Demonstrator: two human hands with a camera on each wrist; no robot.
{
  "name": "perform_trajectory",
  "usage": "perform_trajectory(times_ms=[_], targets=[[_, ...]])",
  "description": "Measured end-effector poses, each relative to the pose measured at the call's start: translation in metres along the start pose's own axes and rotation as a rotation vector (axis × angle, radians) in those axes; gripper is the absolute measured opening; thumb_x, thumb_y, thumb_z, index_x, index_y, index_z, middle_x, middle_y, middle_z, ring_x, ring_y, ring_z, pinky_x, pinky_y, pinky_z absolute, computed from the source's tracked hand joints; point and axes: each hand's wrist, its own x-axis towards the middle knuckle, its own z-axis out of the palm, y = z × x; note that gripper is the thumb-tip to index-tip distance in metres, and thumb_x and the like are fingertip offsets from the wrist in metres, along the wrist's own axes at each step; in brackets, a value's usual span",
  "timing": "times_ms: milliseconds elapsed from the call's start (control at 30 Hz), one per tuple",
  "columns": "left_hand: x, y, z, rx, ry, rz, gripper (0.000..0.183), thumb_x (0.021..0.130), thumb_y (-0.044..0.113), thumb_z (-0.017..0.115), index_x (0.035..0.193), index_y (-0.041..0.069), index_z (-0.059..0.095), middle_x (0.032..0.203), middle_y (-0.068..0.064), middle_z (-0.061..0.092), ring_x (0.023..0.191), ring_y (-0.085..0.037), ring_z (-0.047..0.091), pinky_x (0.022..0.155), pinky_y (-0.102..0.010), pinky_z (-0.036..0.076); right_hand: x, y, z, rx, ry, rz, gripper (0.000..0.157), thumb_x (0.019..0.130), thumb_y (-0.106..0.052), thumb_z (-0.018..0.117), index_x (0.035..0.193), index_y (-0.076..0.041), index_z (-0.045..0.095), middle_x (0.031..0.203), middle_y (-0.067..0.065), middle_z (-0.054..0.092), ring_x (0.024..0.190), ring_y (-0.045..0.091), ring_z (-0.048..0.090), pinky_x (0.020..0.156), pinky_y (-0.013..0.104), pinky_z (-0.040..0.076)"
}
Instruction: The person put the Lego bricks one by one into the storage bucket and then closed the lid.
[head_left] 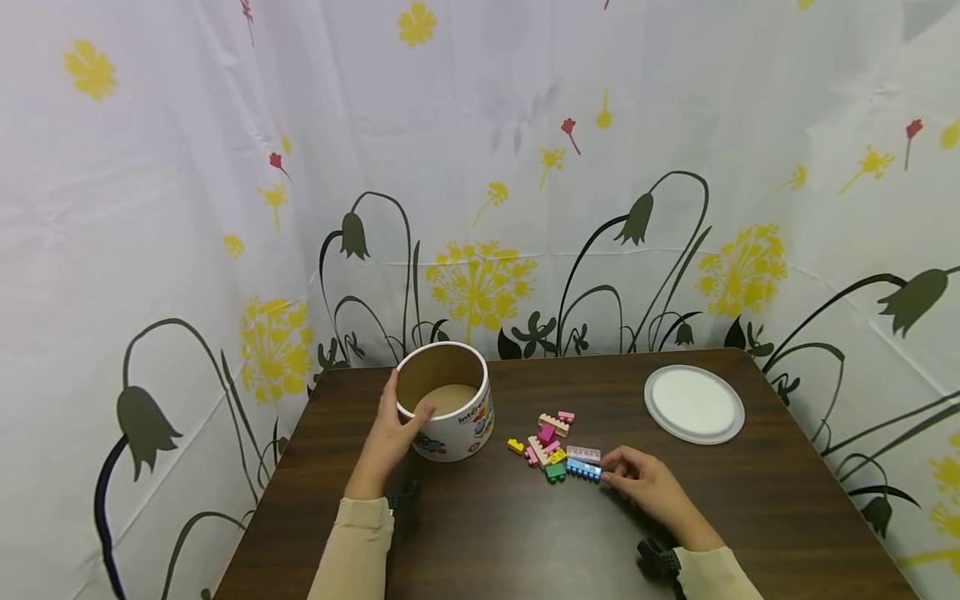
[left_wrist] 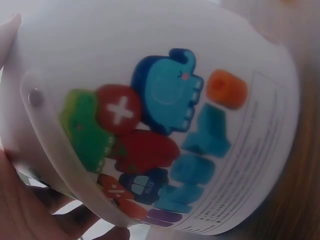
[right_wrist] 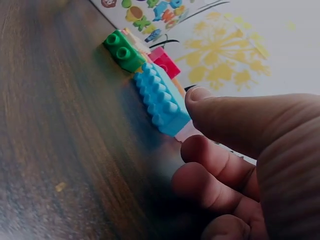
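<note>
A white round bucket [head_left: 452, 443] with colourful printed pictures stands on the table, its top uncovered. My left hand [head_left: 387, 442] grips it at the left side, fingers spread along the wall and thumb at the rim. In the left wrist view the bucket's wall [left_wrist: 210, 45] shows a blue elephant and a pale handle. My right hand [head_left: 645, 486] is at the right end of a blue toy brick [head_left: 583, 469], thumb and fingers bent and apart. Whether the fingertips touch the brick, I cannot tell. A pale pink brick [head_left: 582, 454] lies right behind it.
Several small bricks lie in a loose pile between bucket and right hand, among them a green brick [head_left: 555, 472] and a yellow brick [head_left: 515, 446]. A round white lid [head_left: 693, 403] lies at the table's back right. A flower-printed curtain [head_left: 480, 167] hangs behind the table [head_left: 480, 542].
</note>
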Motion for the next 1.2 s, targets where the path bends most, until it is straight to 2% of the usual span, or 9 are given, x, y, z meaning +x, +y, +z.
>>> perform_trajectory(times_ms=[133,300,433,600,700,867,967,1067,1200], targets=[[-0.003,-0.002,0.005,-0.054,0.014,-0.007,0.103,0.102,0.044,0.073,0.177,0.028,0.004,0.179,-0.019,0.016,0.158,-0.048,0.034,0.126,-0.067,0.033,0.0,-0.001,0.002,-0.028,0.021,0.022,0.02,0.095,-0.03,0.086,0.11,-0.02,0.077,0.082,0.002,0.065,0.065,0.012,0.056,0.057,0.026,0.046],[-0.008,-0.007,0.011,-0.119,0.062,-0.007,0.102,0.101,0.047,0.076,0.176,0.032,0.009,0.18,-0.014,0.019,0.16,-0.045,0.033,0.126,-0.067,0.032,0.002,-0.004,0.005,-0.102,0.046,0.041,0.021,0.091,-0.029,0.09,0.107,-0.023,0.077,0.08,-0.001,0.065,0.065,0.011,0.055,0.059,0.026,0.045],[-0.011,-0.01,0.015,-0.167,0.069,-0.011,0.101,0.1,0.048,0.077,0.175,0.034,0.012,0.178,-0.013,0.022,0.159,-0.044,0.035,0.125,-0.067,0.033,0.002,-0.007,0.007,-0.168,0.069,0.047,0.019,0.09,-0.028,0.09,0.104,-0.024,0.078,0.079,-0.003,0.065,0.066,0.011,0.055,0.061,0.026,0.045],[-0.009,-0.008,0.014,-0.139,0.073,-0.015,0.102,0.098,0.049,0.079,0.175,0.035,0.014,0.178,-0.013,0.023,0.158,-0.045,0.035,0.125,-0.07,0.032,-0.001,-0.011,0.01,-0.248,0.085,0.033,0.012,0.093,-0.024,0.088,0.099,-0.025,0.077,0.079,-0.006,0.062,0.066,0.008,0.053,0.062,0.026,0.044],[-0.006,-0.006,0.014,-0.127,0.074,-0.008,0.102,0.098,0.048,0.079,0.175,0.035,0.014,0.177,-0.013,0.024,0.158,-0.045,0.034,0.126,-0.07,0.031,-0.003,-0.013,0.011,-0.276,0.089,0.022,0.014,0.093,-0.021,0.088,0.101,-0.025,0.076,0.079,-0.006,0.062,0.066,0.007,0.053,0.062,0.025,0.044],[-0.003,-0.006,0.013,-0.119,0.058,-0.035,0.102,0.098,0.048,0.079,0.175,0.04,0.012,0.179,-0.011,0.021,0.159,-0.046,0.033,0.126,-0.07,0.031,-0.003,-0.015,0.016,-0.333,0.105,0.002,0.026,0.088,-0.033,0.093,0.106,-0.029,0.075,0.078,-0.009,0.062,0.064,0.007,0.052,0.06,0.026,0.041],[-0.002,-0.005,0.012,-0.115,0.065,-0.045,0.102,0.098,0.047,0.078,0.174,0.042,0.01,0.18,-0.01,0.019,0.16,-0.046,0.033,0.126,-0.07,0.031,0.0,-0.016,0.019,-0.395,0.145,-0.029,0.025,0.09,-0.038,0.09,0.108,-0.029,0.075,0.078,-0.011,0.061,0.063,0.006,0.05,0.06,0.026,0.04],[-0.002,-0.005,0.012,-0.117,0.067,-0.036,0.103,0.098,0.046,0.078,0.175,0.041,0.009,0.181,-0.01,0.018,0.16,-0.045,0.033,0.127,-0.07,0.03,0.0,-0.015,0.019,-0.36,0.184,-0.045,0.02,0.095,-0.032,0.086,0.111,-0.024,0.077,0.08,-0.01,0.063,0.065,0.005,0.052,0.061,0.026,0.042],[-0.002,-0.005,0.014,-0.134,0.058,-0.026,0.103,0.099,0.044,0.079,0.175,0.04,0.009,0.181,-0.011,0.018,0.16,-0.045,0.032,0.127,-0.068,0.031,-0.003,-0.013,0.016,-0.22,0.208,-0.056,0.019,0.095,-0.024,0.086,0.112,-0.019,0.078,0.09,-0.004,0.068,0.07,0.008,0.055,0.063,0.026,0.048]])
